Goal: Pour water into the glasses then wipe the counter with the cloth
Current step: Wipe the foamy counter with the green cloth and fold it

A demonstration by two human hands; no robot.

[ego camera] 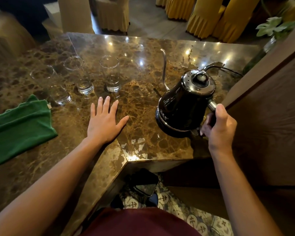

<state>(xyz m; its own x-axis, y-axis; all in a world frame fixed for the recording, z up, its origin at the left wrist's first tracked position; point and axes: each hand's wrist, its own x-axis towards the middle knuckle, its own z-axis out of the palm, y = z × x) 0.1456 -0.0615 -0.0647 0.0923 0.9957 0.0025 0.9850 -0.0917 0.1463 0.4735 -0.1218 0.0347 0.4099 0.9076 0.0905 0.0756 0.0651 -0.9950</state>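
A black gooseneck kettle (182,106) sits at the right of the brown marble counter (143,103), tilted slightly, its thin spout pointing away. My right hand (218,125) is closed around its handle. My left hand (106,121) lies flat on the counter with fingers spread, just in front of the glasses. Three tall clear glasses stand in a row: the right glass (110,74), the middle glass (78,74), the left glass (49,84). All three look empty. A folded green cloth (19,126) lies at the left, beside the left glass.
A kettle base with a black cord (228,69) lies behind the kettle. A brown wall panel (271,108) closes the right side. A plant in a glass vase (269,43) stands at the far right. Draped chairs (211,17) stand beyond the counter. Wet patches (134,147) shine near the corner.
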